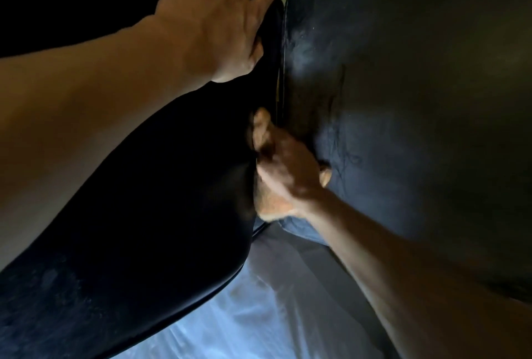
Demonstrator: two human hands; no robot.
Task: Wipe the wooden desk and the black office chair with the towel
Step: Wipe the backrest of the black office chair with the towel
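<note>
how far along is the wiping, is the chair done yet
Done: nothing that can be confirmed; pale smudges show on the right-hand cushion of the black office chair. In hand: the left hand lies flat on the other cushion while the right hand, blurred, is at the crease between them; the towel isn't clearly visible. Left: the rest of the chair, and the wooden desk, which is out of view.

One chair pad (161, 200) fills 8 o'clock and a second pad (417, 99) fills 2 o'clock, with a narrow gap between them. The left hand (213, 21) lies on the first pad's edge at 11. The right hand (285, 168), blurred, sits at the gap in the centre. Below both pads at 6 lies what may be the floor (259, 315).
</note>
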